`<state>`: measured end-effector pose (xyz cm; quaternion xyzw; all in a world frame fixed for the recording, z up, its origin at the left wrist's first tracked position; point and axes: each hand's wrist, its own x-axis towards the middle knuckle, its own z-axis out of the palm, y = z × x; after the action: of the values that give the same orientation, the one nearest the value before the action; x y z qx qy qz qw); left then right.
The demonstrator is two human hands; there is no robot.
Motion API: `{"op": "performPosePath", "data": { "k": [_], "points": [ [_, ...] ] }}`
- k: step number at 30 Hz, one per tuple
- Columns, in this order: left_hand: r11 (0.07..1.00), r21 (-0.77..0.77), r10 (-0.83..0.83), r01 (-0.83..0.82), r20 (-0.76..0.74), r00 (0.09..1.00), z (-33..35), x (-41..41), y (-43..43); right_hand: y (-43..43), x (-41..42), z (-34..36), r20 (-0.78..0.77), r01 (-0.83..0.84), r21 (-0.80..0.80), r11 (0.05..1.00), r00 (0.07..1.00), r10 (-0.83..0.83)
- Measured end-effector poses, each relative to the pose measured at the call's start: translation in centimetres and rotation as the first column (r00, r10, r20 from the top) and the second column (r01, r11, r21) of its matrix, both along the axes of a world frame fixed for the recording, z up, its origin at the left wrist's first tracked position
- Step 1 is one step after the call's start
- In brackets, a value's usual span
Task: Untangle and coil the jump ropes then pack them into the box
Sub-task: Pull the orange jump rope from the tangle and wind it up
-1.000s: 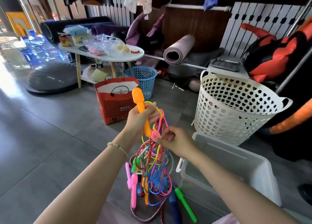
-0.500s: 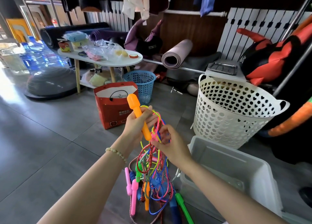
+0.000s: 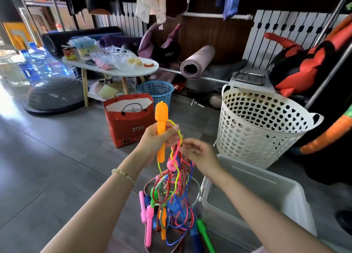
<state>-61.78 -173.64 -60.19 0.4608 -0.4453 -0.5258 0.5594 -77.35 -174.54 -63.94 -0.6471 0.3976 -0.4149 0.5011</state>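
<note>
Now your left hand (image 3: 154, 140) is gripping the long orange plastic rope handle (image 3: 162, 111) almost upright, where a second ago it leaned to the left. The thin yellow-green cord (image 3: 176, 127) now stands out in a loop just beside your left fingers. Your right hand (image 3: 200, 155) is close to the left one, with its curled fingertips at the cords just under that loop. I cannot tell if they really pinch a cord or only touch it. I judge that you are separating this one rope from the others, so the task is only at its first step. The tangled bundle of coloured jump ropes (image 3: 171, 195) hangs down from your hands. Its pink, green and blue handles are low near the grey tiled floor (image 3: 57, 167), just beside the translucent white plastic box (image 3: 247, 195), which stands at your right side. No rope is packed in it yet. Behind it stands the white plastic laundry basket with heart-shaped holes (image 3: 257, 144); its bottom is hidden from you. The red paper bag (image 3: 129, 127) shows something white inside, and what is in the small blue perforated basket (image 3: 156, 94) cannot be seen.
</note>
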Motion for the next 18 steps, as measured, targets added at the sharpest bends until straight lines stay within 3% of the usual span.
{"op": "performPosePath", "data": {
  "k": [5, 8, 10, 12, 15, 18],
  "points": [
    [1.0, -0.005, -0.002, 0.002, 0.064, 0.998, 0.1, 0.4, -0.1, -0.9, -0.4, 0.8, -0.073, 0.047, -0.06, 0.997, 0.996, -0.051],
    [0.999, -0.037, 0.028, -0.019, 0.241, 0.97, -0.2, 1.3, 0.1, -2.1, -1.3, 1.1, -0.086, 0.117, -0.01, 0.993, 0.989, -0.117],
    [0.997, -0.066, 0.074, -0.051, 0.426, 0.902, -0.7, 1.9, 0.2, -2.8, -1.7, 1.5, -0.104, 0.157, 0.003, 0.988, 0.982, -0.156],
    [0.99, -0.128, 0.117, -0.053, 0.565, 0.817, -1.3, 1.8, 0.2, -3.1, -1.6, 2.1, -0.061, 0.172, 0.026, 0.985, 0.983, -0.17],
    [0.989, -0.151, 0.099, -0.002, 0.637, 0.764, -2.4, 0.6, 0.3, -2.8, -0.6, 2.7, 0.089, 0.176, 0.102, 0.979, 0.979, -0.185],
    [0.985, -0.153, 0.161, -0.079, 0.658, 0.736, -3.2, 0.3, -0.1, -2.8, -0.1, 3.1, 0.179, 0.165, 0.152, 0.974, 0.965, -0.192]
  ]
}}
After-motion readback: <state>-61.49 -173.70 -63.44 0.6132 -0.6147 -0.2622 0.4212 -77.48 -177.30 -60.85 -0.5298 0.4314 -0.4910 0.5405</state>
